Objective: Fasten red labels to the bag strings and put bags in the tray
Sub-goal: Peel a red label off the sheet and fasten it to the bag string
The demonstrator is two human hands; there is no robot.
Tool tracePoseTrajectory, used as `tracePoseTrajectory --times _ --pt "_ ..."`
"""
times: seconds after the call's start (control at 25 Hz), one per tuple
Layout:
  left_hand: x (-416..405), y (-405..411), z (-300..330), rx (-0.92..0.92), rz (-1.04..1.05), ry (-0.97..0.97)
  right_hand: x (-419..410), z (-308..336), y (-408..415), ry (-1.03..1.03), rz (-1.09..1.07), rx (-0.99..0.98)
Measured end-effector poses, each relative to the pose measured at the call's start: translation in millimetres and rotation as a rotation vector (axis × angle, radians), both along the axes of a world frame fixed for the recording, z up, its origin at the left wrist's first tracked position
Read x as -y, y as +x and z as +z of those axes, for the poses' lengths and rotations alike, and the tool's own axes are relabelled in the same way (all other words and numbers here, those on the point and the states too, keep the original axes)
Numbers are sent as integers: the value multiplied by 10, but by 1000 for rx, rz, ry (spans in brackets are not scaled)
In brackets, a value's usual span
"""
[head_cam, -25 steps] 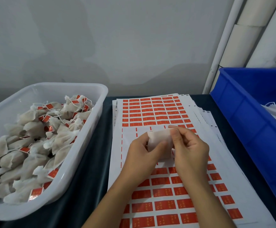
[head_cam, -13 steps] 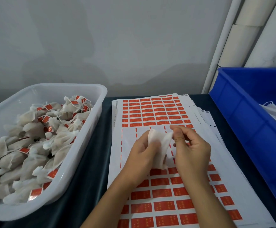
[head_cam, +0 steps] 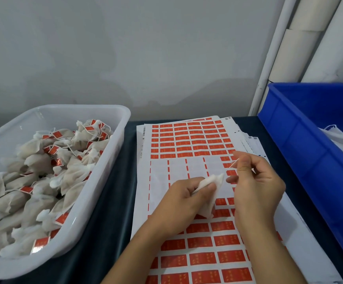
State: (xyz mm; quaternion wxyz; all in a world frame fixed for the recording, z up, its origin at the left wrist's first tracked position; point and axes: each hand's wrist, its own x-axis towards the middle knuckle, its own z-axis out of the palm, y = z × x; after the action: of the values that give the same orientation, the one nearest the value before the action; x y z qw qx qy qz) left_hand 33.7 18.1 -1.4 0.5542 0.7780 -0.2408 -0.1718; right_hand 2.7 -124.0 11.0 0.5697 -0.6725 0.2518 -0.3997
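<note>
The left hand (head_cam: 183, 199) grips a small white mesh bag (head_cam: 208, 194) over the sheet of red rectangular labels (head_cam: 189, 140). At its 2 o'clock, the right hand (head_cam: 254, 183) pinches the thin white string (head_cam: 234, 162). The white plastic tray (head_cam: 113, 160) of labelled bags lies at 9 o'clock.

Tray (head_cam: 113, 128) translucent glossy plastic; bag (head_cam: 209, 193) matt fibrous mesh; labels (head_cam: 199, 242) glossy paper.

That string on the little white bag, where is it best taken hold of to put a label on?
Near its free end, from the right. The left hand grips the bag, and the thin string runs up and right to where the right hand pinches it, over the label sheet.
</note>
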Motion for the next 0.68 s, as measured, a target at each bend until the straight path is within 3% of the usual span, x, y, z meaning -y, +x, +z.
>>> tracePoseTrajectory --times 0.28,0.52,0.68 --pt "10 -70 66 -49 -38 0 81 -10 -19 202 1 22" --pt "-22 -54 60 -52 65 -143 -50 -71 45 108 130 -52" --pt "8 -55 56 -41 91 -106 16 -62 40 256 144 -27"
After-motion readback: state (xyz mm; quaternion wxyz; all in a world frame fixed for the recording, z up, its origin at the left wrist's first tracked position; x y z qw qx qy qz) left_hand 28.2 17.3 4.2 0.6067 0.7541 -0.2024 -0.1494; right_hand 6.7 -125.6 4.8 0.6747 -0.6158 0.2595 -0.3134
